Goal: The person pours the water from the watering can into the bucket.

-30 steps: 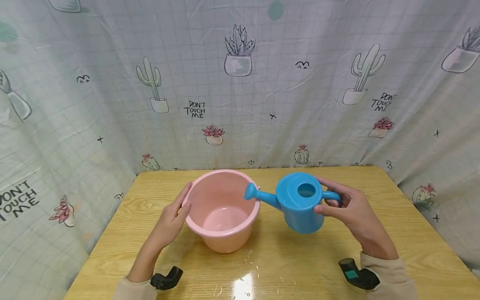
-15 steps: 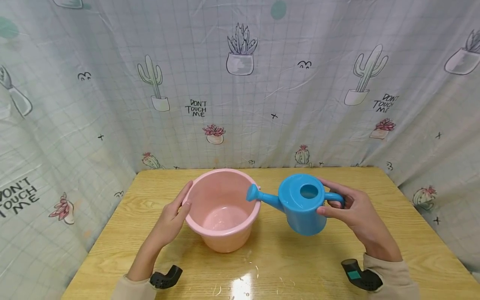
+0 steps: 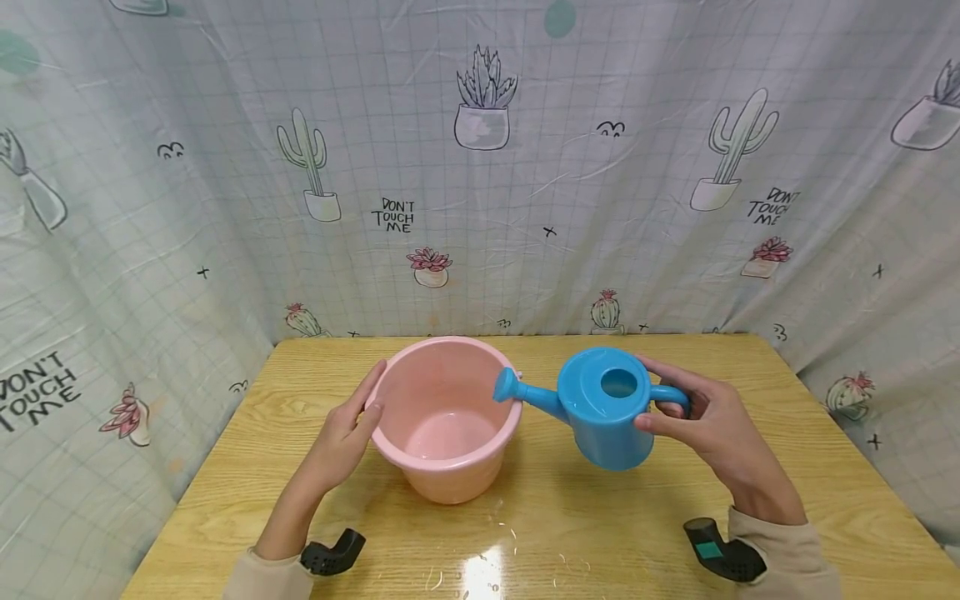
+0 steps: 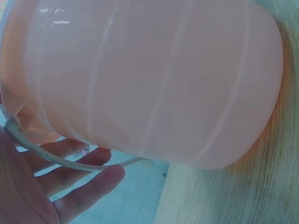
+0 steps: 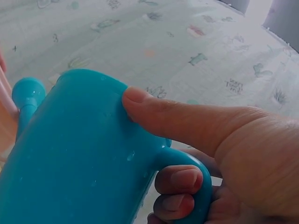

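Gripping the blue plastic watering can (image 3: 603, 408) by its loop handle (image 3: 667, 393), the right hand (image 3: 712, 425) has its fingers curled through the loop and its thumb pressed flat against the can's side wall, as the right wrist view shows plainly. The can hangs clear of the wooden desk (image 3: 750, 492), tilted slightly so that its spout (image 3: 517, 390) reaches over the near right rim of the pink plastic bucket (image 3: 446, 417). The bucket stands upright on the desk, and the left hand (image 3: 345, 433) rests against its left wall with fingers relaxed and spread, not curled round it; the thin bail handle (image 4: 60, 158) hangs down beside that palm.

Both things look like thin, stiff moulded plastic, so they are probably light and unlikely to break, yet the bucket could slide on the glossy desk if nudged, which makes the steadying palm sensible. Droplets on the can's wall suggest a wet, slick surface; the loop handle is therefore the safest place to hold, with the thumb bracing against twist. How much water the can carries cannot be seen, so its weight is uncertain.
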Tool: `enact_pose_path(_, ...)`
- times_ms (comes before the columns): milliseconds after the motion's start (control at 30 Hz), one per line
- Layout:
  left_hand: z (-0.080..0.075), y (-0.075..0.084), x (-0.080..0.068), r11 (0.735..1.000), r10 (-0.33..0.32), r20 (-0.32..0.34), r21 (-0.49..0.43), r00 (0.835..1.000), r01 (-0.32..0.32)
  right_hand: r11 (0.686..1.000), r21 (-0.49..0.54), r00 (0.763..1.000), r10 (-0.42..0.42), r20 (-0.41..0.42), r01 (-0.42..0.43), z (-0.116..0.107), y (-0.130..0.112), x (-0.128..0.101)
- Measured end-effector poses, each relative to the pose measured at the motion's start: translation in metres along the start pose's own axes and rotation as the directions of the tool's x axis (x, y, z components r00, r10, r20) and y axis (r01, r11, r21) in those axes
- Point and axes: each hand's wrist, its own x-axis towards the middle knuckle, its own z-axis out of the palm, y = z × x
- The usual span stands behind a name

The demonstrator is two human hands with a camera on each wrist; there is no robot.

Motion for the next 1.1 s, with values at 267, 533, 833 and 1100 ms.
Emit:
enact_pose_path(267,-0.0008,0.0008,-0.0001,1.0,-0.009,0.006,0.003,1.0,0.009,0.999,-0.051,1.0,-0.009,0.007,0.01,-0.0007,0.0004,-0.0002)
enact_pose_path(533,-0.0012,-0.0003,0.0,1.0,-0.017,0.01,-0.002,1.0,0.017,0.996,-0.086,1.0,-0.003,-0.004,0.003,-0.0007,0.0018,-0.0006)
enact_pose_path(833,-0.0011,0.0007,0.0,1.0,-0.012,0.007,0.013,1.0,0.012,0.996,-0.087,1.0,-0.011,-0.012,0.01,0.0006,-0.0009,-0.0009)
enact_pose_path(1100,-0.0009,0.0005,0.0,1.0,-0.009,0.002,0.006,1.0,0.009,0.997,-0.08,1.0,-0.014,-0.028,0.012,0.0009,-0.0015,-0.0008)
